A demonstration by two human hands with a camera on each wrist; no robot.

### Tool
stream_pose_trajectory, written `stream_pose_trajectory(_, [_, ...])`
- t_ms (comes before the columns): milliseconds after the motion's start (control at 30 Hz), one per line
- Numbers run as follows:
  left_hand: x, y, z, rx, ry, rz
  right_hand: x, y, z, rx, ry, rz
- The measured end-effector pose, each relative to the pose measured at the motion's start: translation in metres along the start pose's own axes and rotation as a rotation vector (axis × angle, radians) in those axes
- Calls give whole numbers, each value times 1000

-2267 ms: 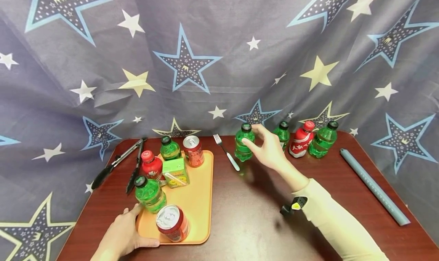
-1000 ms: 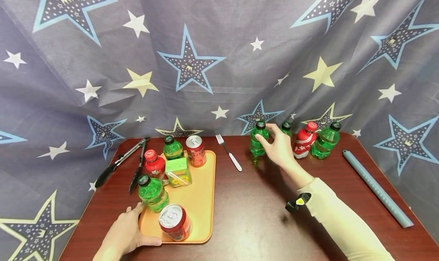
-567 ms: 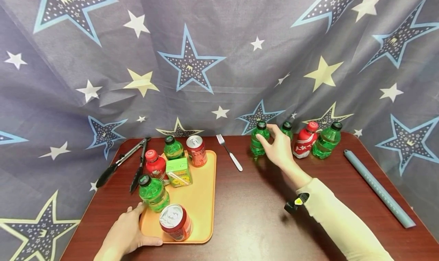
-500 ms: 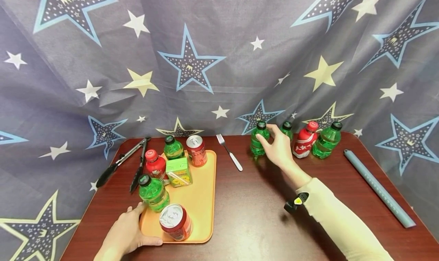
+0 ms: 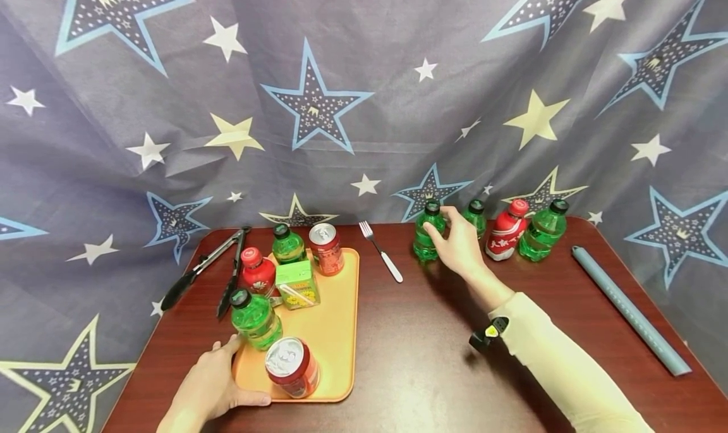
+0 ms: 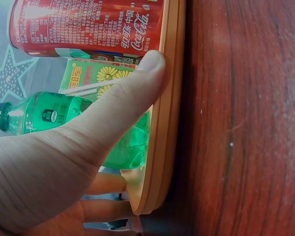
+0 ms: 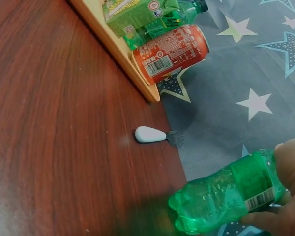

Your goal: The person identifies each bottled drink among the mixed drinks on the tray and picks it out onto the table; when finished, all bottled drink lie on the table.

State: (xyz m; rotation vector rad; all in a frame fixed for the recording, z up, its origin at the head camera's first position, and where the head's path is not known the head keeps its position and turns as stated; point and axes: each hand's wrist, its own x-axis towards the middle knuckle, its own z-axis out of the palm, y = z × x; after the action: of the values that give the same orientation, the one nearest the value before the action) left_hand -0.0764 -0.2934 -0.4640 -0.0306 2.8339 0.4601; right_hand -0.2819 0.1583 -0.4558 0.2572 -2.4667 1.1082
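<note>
Green bottle (image 5: pixel 426 242) gripped by the right hand (image 5: pixel 458 246) near the far edge of the table (image 5: pixel 415 351)

Bottle held upright, just right of the far edge's middle. Thumb laid on its near side, fingers bent round behind; the grip is opened only to the bottle's width. Whether the base is borne by the table cannot be told for certain.

Left of it, a fork (image 5: pixel 390 267) is laid with tines toward the far edge, between bottle and tray (image 5: pixel 337 325). The tray's near left corner is spanned by the left hand (image 5: pixel 206 382): fingers nearly straight and spread wide from the thumb, which is rested against the near rim.

On the tray: a Coca-Cola can (image 5: pixel 292 370) by the near edge; a second green bottle (image 5: pixel 258 322) by the left edge; behind it a red bottle (image 5: pixel 258 274) and a juice carton (image 5: pixel 297 284); a third green bottle (image 5: pixel 288 248) and a red can (image 5: pixel 327 254) toward the far edge. Tongs (image 5: pixel 177 290) laid between tray and the table's left edge.

A fourth green bottle (image 5: pixel 476 218) is partly covered by the right hand. Beside it, a red-capped bottle (image 5: pixel 505 236); then a fifth green bottle (image 5: pixel 542 236) near the far right corner. A grey-blue rod (image 5: pixel 628 310) is laid along the right edge. Star-patterned cloth (image 5: pixel 364 35) hung beyond the far edge.
</note>
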Motion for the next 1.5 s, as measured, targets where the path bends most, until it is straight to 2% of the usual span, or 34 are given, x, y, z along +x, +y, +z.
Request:
stream_pose_trajectory(200, [0,0,0,7,-5,-4,2,-5,-5,-26,-24,-21])
stream_pose_trajectory(433, [0,0,0,7,5,4,14,-21,-17,94,58,-112])
stream_pose_trajectory(567, [0,0,-1,6,-1,0,23,-33,-20,122,93,-171])
stream_pose_trajectory(800, [0,1,-1,7,-4,-6,31,-63,-16,166,96,-240])
stream_pose_trajectory(1033, [1,2,-1,13,-13,-14,29,-94,-5,216,50,-317])
stream_pose_trajectory(1200, [0,2,-1,19,-9,-10,24,-115,5,279,-3,-343])
stream_pose_trajectory(1500, [0,2,-1,18,-5,-12,16,-146,35,344,-146,-373])
